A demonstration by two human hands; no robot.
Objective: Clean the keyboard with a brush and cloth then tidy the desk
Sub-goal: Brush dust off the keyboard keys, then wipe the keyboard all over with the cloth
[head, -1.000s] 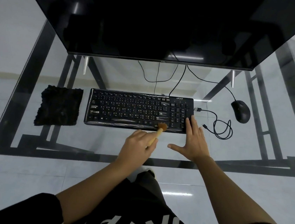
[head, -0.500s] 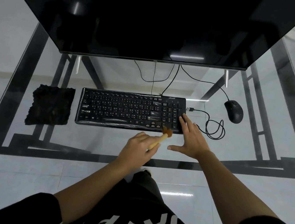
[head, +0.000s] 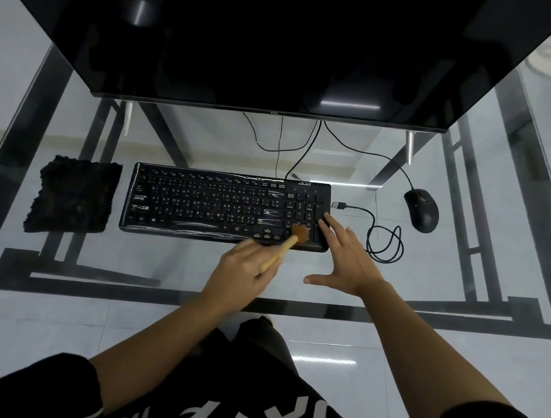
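The left hand (head: 242,275) grips the brush (head: 286,247), bristles on numeric-pad keys of the keyboard (head: 212,205); the right hand (head: 347,256), fingers straight, presses its right end. Black cloth (head: 74,196) lies left on glass surface (head: 158,257).

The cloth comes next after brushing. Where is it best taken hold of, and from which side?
Probably pinch the cloth at its near right corner, coming from above: it lies flat on the glass desk, apart from the keyboard, so only its edges lift.
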